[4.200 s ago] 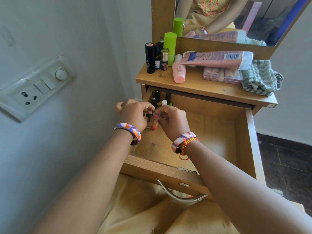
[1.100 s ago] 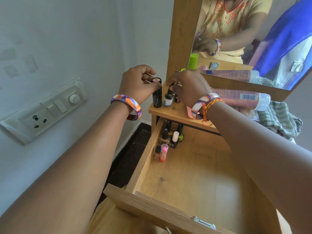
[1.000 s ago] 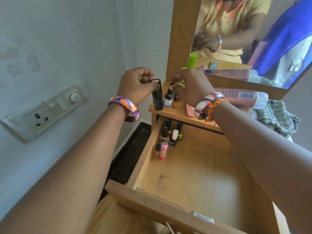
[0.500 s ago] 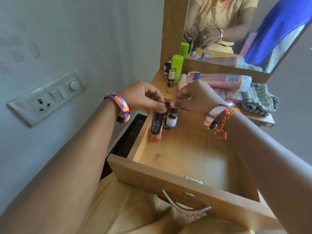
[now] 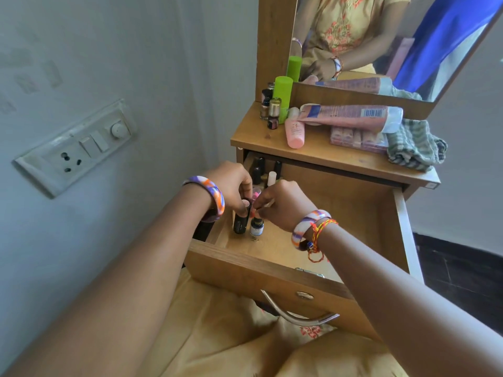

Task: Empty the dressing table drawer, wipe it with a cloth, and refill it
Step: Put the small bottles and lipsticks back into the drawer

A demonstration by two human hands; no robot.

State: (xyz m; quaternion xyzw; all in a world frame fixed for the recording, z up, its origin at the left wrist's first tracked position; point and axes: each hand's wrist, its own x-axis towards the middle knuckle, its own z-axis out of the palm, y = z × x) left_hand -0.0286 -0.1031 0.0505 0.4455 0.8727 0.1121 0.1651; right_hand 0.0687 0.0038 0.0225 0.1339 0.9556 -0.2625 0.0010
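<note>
The wooden drawer [image 5: 272,265] is pulled out under the table top. My left hand [image 5: 231,186] grips the top of a tall black tube [image 5: 241,221] standing at the drawer's left wall. My right hand [image 5: 283,205] pinches the cap of a small blue-labelled bottle [image 5: 256,229] standing right beside the tube. A pink-capped bottle [image 5: 255,193] is partly hidden between my hands. Several small nail-polish bottles [image 5: 261,171] stand in the drawer's far left corner.
On the table top [image 5: 321,152] stand a green bottle [image 5: 282,96] and small bottles [image 5: 269,110]; pink tubes [image 5: 345,115], a flat pink pack [image 5: 356,137] and a checked cloth [image 5: 416,144] lie there. A mirror [image 5: 381,42] rises behind. A switch plate [image 5: 79,148] is on the left wall.
Both hands came down from the table top into the drawer with the black tube and the small bottle, which now stand on the drawer floor.
</note>
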